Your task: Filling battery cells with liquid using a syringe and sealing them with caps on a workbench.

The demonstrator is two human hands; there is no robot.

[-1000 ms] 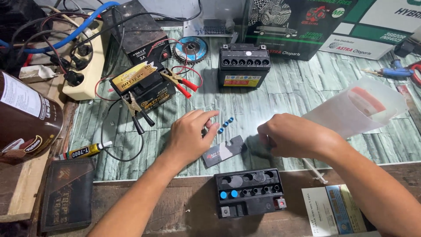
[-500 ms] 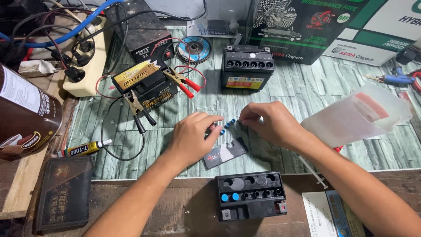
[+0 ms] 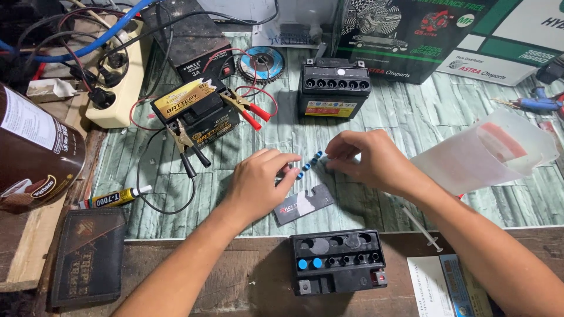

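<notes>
My left hand (image 3: 258,183) rests on the green-grey mat, its fingertips pinching one end of a strip of small blue caps (image 3: 308,165). My right hand (image 3: 367,158) grips the other end of the strip from the right. A dark card (image 3: 305,204) lies just below both hands. Near the table's front edge stands a small black battery (image 3: 338,260) with a row of open cell holes, two of them plugged blue.
A second black battery (image 3: 333,87) stands behind the hands. To the left sit a gold-topped battery (image 3: 197,111) with red and black clamps, a black charger (image 3: 187,41), a power strip (image 3: 117,73), a glue tube (image 3: 114,198), a brown jar (image 3: 32,152). A white plastic container (image 3: 487,149) lies right.
My right hand has moved left and up from beside the card to the blue cap strip and taken hold of its end. The left hand has stayed on the strip.
</notes>
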